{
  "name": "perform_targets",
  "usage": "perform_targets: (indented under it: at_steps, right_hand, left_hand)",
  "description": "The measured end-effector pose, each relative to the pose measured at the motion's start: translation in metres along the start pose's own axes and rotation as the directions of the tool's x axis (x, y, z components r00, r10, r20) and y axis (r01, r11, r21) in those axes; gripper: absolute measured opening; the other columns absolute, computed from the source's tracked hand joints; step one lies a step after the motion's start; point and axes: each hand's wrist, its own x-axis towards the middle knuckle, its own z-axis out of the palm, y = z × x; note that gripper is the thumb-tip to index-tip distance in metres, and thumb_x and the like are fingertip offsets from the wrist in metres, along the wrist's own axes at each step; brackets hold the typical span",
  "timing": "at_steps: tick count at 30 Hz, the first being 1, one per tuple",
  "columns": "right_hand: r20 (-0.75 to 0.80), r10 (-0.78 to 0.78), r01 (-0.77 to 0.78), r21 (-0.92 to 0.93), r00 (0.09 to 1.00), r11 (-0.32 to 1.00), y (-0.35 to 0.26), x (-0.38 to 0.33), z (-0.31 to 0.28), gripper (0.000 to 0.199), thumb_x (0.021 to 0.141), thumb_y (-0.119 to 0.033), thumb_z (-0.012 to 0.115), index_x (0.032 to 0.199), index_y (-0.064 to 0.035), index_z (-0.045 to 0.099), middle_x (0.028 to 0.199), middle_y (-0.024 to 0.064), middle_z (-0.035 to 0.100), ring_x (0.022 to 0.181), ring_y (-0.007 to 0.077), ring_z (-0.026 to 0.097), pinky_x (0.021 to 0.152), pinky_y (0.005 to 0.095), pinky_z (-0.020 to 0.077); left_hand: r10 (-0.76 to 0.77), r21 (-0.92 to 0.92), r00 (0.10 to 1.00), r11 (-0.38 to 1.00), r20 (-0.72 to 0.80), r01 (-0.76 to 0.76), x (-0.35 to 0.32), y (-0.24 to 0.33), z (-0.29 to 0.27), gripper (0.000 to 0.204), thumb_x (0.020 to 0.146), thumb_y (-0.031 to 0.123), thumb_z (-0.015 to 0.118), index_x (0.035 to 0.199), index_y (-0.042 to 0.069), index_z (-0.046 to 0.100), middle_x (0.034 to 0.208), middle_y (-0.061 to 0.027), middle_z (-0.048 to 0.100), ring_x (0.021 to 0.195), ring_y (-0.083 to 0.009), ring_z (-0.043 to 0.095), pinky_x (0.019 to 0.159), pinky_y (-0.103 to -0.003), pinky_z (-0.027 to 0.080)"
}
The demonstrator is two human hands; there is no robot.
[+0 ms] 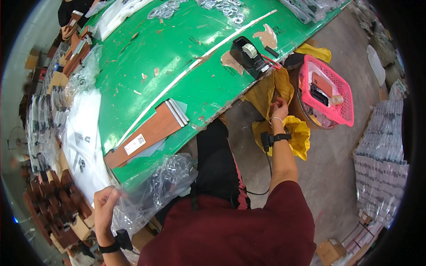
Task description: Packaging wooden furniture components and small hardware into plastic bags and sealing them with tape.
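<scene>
My left hand [106, 200] is closed, pinching the edge of a clear plastic bag [153, 179] at the near left corner of the green table [177, 57]. The bag hangs crumpled in front of me. On the table just beyond it lies a stack of brown wood-grain panels [151, 133] with a white label and silvery strips at one end. My right hand [279, 109] is off the table's right edge, above an open yellow sack [298, 135]. Its fingers are curled together, and what they hold, if anything, is too small to make out.
A black tape dispenser [248, 57] and red-handled scissors [271, 63] lie at the table's right edge. A pink basket [348, 104] stands right of the sack. White plastic sheeting [82, 142] covers the left side. Metal rings [228, 9] lie far back. Another person's hand [66, 32] is at far left.
</scene>
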Motion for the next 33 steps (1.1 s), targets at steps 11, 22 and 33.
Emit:
perform_targets:
  at_steps: [11,22,33]
  right_hand:
    - [-0.117,-0.208,0.232,0.264,0.971,0.936,-0.060,-0.040,-0.012,0.027,0.100,-0.019,0.059,0.121,-0.0029,0.062,0.103,0.0050,0.065,0.085,0.0122,0.061,0.075,0.0257,0.0506]
    - [0.766,-0.623,0.133,0.642,-0.161,0.755,-0.308,-0.278,0.004,0.098,0.071,-0.038,0.088,0.149,-0.0063,0.038,0.146,0.0166,0.048,0.133,0.0332,0.048,0.110,0.0418,0.0383]
    - [0.963,-0.270,-0.165,0.270,0.021,0.949,-0.277,-0.365,0.029,0.019,0.100,-0.015,0.060,0.101,0.0014,0.068,0.080,0.0049,0.070,0.073,0.0095,0.066,0.069,0.0239,0.0531]
  left_hand:
    - [0.049,0.115,0.998,0.992,-0.029,-0.045,-0.011,0.005,-0.007,0.031,0.093,0.024,0.064,0.079,-0.002,0.072,0.067,-0.0001,0.060,0.065,-0.0080,0.051,0.061,-0.025,0.038]
    - [0.553,0.586,0.833,0.674,0.004,-0.450,-0.042,0.046,-0.023,0.016,0.084,0.018,0.073,0.079,0.004,0.070,0.067,-0.0091,0.062,0.064,-0.0292,0.058,0.063,-0.038,0.042]
    - [0.767,0.973,0.641,0.143,0.008,-0.184,-0.019,0.037,-0.141,0.028,0.077,0.030,0.078,0.083,0.006,0.063,0.078,-0.0073,0.060,0.076,-0.0278,0.059,0.069,-0.038,0.045]
